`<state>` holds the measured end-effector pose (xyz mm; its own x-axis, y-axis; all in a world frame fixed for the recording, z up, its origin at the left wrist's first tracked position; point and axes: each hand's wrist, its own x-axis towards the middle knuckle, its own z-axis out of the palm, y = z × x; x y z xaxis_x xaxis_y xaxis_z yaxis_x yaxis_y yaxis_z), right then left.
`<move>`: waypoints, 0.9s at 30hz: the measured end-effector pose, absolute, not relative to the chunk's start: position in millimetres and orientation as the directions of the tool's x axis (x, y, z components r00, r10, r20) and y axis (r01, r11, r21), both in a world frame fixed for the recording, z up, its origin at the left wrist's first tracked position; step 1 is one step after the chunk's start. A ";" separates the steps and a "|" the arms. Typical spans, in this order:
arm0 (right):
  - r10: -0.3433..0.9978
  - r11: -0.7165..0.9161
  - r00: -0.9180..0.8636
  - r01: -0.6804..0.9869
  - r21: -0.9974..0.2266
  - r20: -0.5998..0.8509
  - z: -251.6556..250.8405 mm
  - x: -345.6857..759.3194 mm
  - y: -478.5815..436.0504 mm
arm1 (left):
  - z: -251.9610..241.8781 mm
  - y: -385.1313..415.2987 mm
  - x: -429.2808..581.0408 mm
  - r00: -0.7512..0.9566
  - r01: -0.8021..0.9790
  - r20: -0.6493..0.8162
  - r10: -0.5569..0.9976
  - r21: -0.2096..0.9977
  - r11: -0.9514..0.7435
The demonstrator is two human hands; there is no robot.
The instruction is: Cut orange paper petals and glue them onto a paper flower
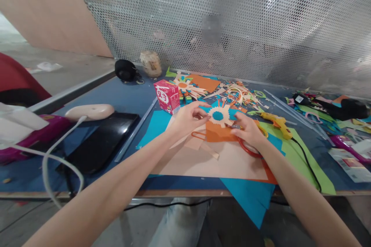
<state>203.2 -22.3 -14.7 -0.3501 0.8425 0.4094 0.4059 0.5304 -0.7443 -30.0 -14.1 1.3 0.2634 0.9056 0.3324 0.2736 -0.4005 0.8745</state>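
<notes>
A cream paper flower with a blue centre lies on an orange sheet, between my two hands. My left hand pinches the flower's left edge with curled fingers. My right hand has its fingers closed at the flower's right edge and rests over red-handled scissors. Peach paper and blue paper lie under them near the table's front edge.
A yellow glue gun with a black cord lies right of my right hand. A pink carton stands at the left, paper scraps behind. A black tablet and white cable lie left. Perforated metal screen behind.
</notes>
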 end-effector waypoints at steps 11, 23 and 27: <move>0.915 0.388 -0.120 0.533 -0.752 0.386 -7.6 200.4 -15.1 | 30.5 -21.7 -55.9 0.559 0.653 0.030 0.829 0.600 -0.462; 0.909 0.410 -0.195 0.571 -0.711 0.368 0.2 197.3 -24.7 | 17.5 -8.3 -59.9 0.631 0.650 -0.068 0.773 0.591 -0.479; 0.903 0.427 -0.223 0.572 -0.700 0.368 0.4 197.9 -24.6 | 17.7 -8.4 -62.4 0.621 0.633 -0.058 0.782 0.625 -0.457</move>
<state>197.9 -24.6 0.4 -0.2232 0.9028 0.3676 0.5723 0.4267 -0.7003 -62.4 -8.4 17.7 0.6210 0.7816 -0.0579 0.6329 -0.4565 0.6254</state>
